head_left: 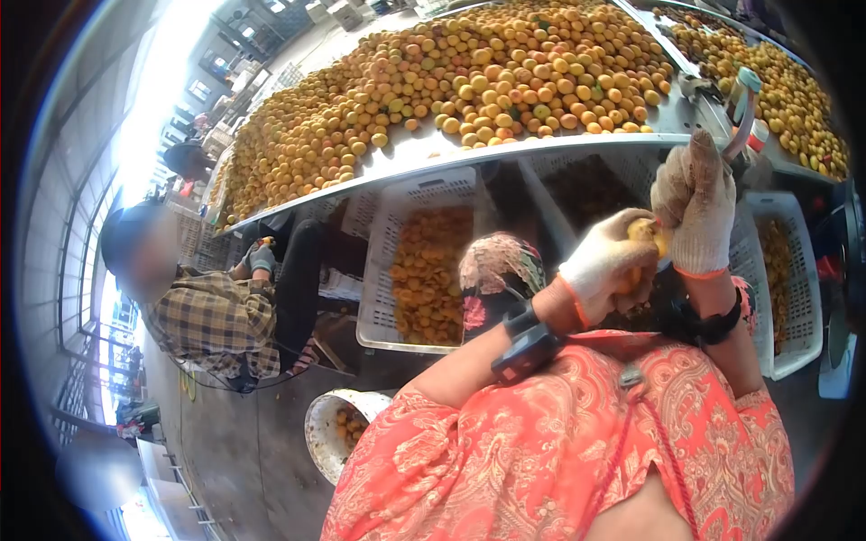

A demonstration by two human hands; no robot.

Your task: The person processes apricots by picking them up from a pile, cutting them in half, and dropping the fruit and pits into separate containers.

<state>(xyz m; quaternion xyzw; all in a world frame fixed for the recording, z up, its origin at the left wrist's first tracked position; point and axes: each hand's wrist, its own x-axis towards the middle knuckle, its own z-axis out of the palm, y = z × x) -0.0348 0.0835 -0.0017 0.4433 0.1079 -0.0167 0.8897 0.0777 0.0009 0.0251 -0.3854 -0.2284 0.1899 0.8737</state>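
My left hand [608,261], in a white knit glove, is closed round a yellow-orange fruit [642,231] above my lap. Close against it on the right, my right hand [695,203] is raised in a soiled knit glove, its fingers bent together near the fruit. Whether something small sits inside the right hand's grip is hidden. Both hands are just in front of the metal table's edge [577,142], where many whole apricot-like fruits [505,81] are heaped.
Below the table stand a white crate [368,307] of orange fruit pieces and another crate [809,298] at right. A white bucket [317,424] is on the floor. A co-worker in a checked shirt [212,320] sits at left. A blue-handled tool [747,90] is at the table edge.
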